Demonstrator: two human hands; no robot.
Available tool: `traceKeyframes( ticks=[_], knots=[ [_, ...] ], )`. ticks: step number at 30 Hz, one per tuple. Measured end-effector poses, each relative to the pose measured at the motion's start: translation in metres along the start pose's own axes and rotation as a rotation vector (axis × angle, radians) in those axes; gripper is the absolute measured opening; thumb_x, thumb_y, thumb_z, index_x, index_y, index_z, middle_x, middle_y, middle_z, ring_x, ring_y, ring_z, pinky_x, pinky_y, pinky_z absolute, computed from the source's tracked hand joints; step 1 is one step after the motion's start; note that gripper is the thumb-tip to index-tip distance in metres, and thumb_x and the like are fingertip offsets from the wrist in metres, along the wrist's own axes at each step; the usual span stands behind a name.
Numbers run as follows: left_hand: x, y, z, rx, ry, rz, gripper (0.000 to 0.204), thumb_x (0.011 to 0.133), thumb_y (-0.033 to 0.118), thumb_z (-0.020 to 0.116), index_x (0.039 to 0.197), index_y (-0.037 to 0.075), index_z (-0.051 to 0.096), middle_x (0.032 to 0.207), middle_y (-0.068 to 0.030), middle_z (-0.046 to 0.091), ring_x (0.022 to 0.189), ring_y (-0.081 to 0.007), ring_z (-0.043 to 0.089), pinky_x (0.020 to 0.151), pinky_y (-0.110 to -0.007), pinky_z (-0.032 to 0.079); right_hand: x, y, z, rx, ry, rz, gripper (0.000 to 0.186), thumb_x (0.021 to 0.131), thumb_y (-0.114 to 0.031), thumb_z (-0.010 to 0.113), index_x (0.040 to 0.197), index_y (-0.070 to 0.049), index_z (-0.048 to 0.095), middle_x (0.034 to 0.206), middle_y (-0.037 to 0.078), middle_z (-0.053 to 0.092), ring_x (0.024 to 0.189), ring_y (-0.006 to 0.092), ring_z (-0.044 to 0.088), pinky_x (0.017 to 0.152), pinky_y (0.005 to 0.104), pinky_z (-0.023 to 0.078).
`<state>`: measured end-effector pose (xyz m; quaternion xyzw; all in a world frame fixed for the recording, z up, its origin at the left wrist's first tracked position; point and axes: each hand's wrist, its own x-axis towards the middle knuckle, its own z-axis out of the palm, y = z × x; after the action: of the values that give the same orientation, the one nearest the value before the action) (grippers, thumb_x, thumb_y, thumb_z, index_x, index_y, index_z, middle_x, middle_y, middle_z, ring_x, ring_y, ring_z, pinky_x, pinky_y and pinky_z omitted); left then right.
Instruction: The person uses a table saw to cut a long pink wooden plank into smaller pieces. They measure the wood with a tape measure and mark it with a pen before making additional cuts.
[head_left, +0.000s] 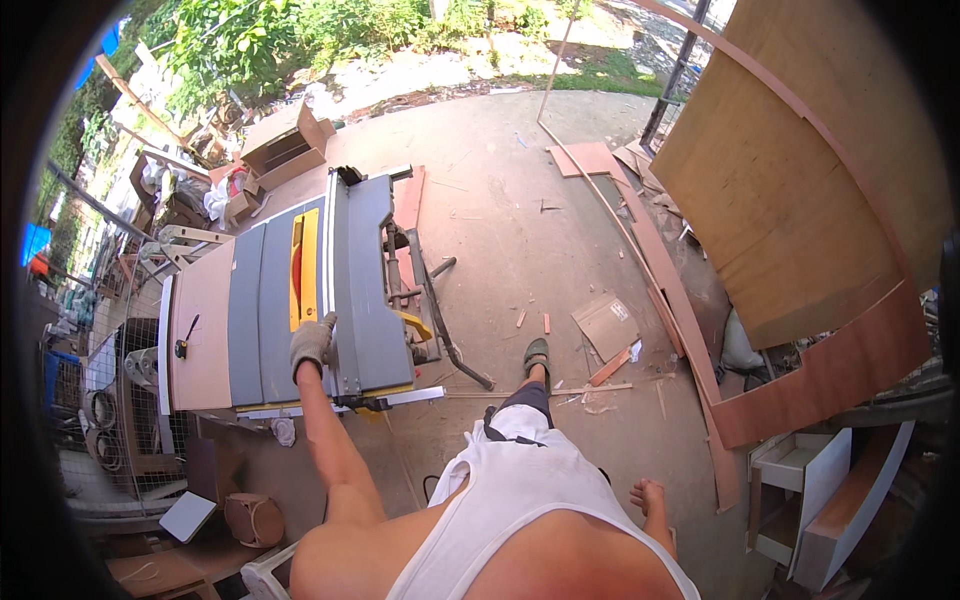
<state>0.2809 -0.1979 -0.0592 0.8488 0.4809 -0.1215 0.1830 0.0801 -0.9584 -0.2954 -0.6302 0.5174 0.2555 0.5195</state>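
My left hand (311,346), in a grey work glove, reaches over the near part of a table saw (365,300). It rests by the near end of the yellow blade insert (304,262) with its fingers stretched out, a fingertip against the long pale fence (333,250). A red part shows in the slot of the insert. My right hand (649,495) is bare and hangs low at my right side. Its fingers are loosely curled in, with nothing seen in them.
A pinkish board (200,330) extends the saw's left side, a small black tool (182,347) on it. Wood scraps and flattened cardboard (606,326) litter the floor ahead. Large plywood sheets (770,200) lean at the right, above a drawer unit (790,465). A box (285,145) stands far left.
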Motion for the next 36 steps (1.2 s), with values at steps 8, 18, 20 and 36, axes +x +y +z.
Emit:
traceKeyframes(
  ticks=[8, 18, 20, 36],
  knots=[
    [0.066, 0.237, 0.031, -0.157, 0.561, 0.416, 0.048, 0.090, 0.037, 0.056, 0.121, 0.000, 0.058, 0.099, -0.0227, 0.066, 0.092, -0.0386, 0.064, 0.077, -0.044, 0.050, 0.107, -0.172, 0.114, -0.089, -0.068, 0.118, 0.044, 0.092, -0.016, 0.053, 0.130, 0.004, 0.044, 0.104, 0.017, 0.062, 0.091, 0.0302, 0.064, 0.075, 0.0458, 0.054],
    [0.080, 0.519, 0.120, -0.176, -0.591, 1.072, 0.051, 0.090, 0.046, 0.054, 0.125, 0.009, 0.058, 0.118, -0.0203, 0.060, 0.108, -0.0360, 0.058, 0.092, -0.043, 0.045, 0.208, -0.604, 0.256, -0.336, -0.469, -0.396, 0.061, 0.086, -0.009, 0.059, 0.138, 0.009, 0.034, 0.089, 0.011, 0.067, 0.080, 0.0207, 0.067, 0.067, 0.0340, 0.055],
    [0.130, 0.514, 0.184, -0.373, -0.611, 0.961, 0.050, 0.090, 0.045, 0.053, 0.124, 0.010, 0.059, 0.122, -0.0203, 0.059, 0.112, -0.0368, 0.056, 0.095, -0.042, 0.044, 0.225, -0.681, 0.272, -0.550, -0.394, -0.361, 0.067, 0.083, -0.005, 0.057, 0.144, 0.001, 0.029, 0.122, 0.019, 0.056, 0.108, 0.0294, 0.059, 0.085, 0.0447, 0.051],
    [0.083, 0.331, 0.377, -0.573, -0.025, -0.975, 0.039, 0.083, 0.038, 0.059, 0.098, 0.003, 0.069, 0.091, -0.0178, 0.069, 0.090, -0.0331, 0.065, 0.077, -0.041, 0.048, 0.279, -1.104, 0.742, -1.518, -0.670, -0.783, 0.071, 0.075, -0.012, 0.068, 0.138, 0.005, 0.038, 0.110, 0.017, 0.065, 0.095, 0.0254, 0.064, 0.067, 0.0366, 0.054]
  ],
)
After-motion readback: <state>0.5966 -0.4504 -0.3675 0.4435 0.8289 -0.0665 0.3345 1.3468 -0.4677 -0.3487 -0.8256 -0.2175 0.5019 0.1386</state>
